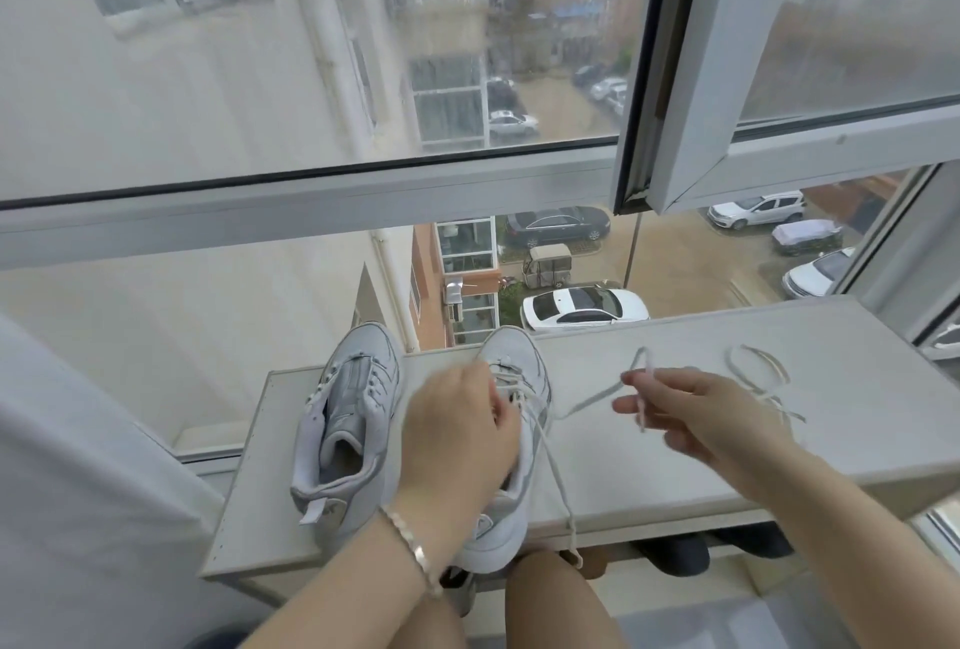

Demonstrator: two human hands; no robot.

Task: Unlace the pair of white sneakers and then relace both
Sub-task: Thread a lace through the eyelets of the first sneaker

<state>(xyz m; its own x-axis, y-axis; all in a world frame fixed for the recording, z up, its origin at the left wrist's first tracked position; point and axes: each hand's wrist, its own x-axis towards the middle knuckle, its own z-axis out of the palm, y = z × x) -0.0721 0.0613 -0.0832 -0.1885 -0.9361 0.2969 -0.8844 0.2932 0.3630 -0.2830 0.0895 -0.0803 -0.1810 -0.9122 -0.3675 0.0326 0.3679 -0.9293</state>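
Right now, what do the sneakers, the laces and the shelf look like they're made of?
Sneakers: probably smooth leather or synthetic leather, white with a dull sheen and stitched panels.
Laces: flat woven fabric, matte; they bend and hang limp.
Shelf: looks like laminated board, pale and matte, with a straight, thin front edge; not certain.

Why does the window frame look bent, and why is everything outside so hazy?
Head view: the wide lens bows the window frame and splays the shelf; rain streaks on the upper glass haze the buildings; flat grey daylight leaves only faint shadows beside the unlaced sneaker; the lace pinched by the right hand looks slightly smeared.
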